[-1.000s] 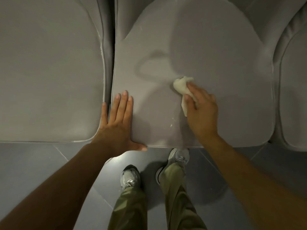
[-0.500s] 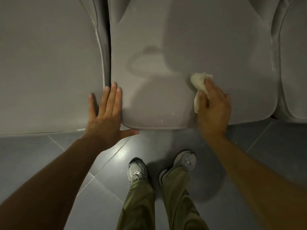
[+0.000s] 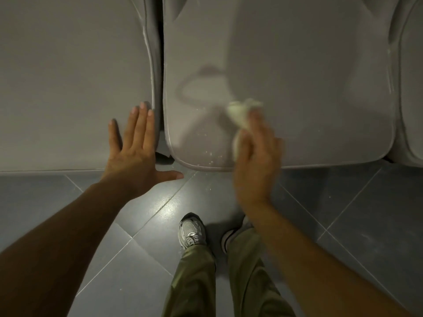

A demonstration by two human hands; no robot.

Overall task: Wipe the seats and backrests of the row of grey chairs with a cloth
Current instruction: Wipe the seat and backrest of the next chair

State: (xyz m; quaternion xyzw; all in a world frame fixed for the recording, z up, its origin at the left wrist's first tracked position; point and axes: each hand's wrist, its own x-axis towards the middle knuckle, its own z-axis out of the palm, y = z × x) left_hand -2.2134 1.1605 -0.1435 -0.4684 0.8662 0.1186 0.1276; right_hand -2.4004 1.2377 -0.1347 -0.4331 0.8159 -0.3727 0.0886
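I look straight down on grey chair seats. The middle seat [image 3: 309, 92] carries a damp wipe mark and small white crumbs near its front edge. My right hand [image 3: 256, 161] is blurred and holds a crumpled white cloth [image 3: 240, 113] pressed on the front part of that seat. My left hand [image 3: 132, 152] lies flat with fingers spread on the front right corner of the left seat [image 3: 68, 88], its thumb hanging past the edge over the floor.
A narrow dark gap [image 3: 160, 83] separates the left and middle seats. Part of a third seat [image 3: 412, 88] shows at the right edge. Below lies grey tiled floor [image 3: 354, 213], with my two sneakers [image 3: 191, 232] and olive trousers.
My right hand and the cloth have slid left and toward the seat's front edge. My left hand shifted from the middle seat's corner onto the left seat. The view moved back from the chairs.
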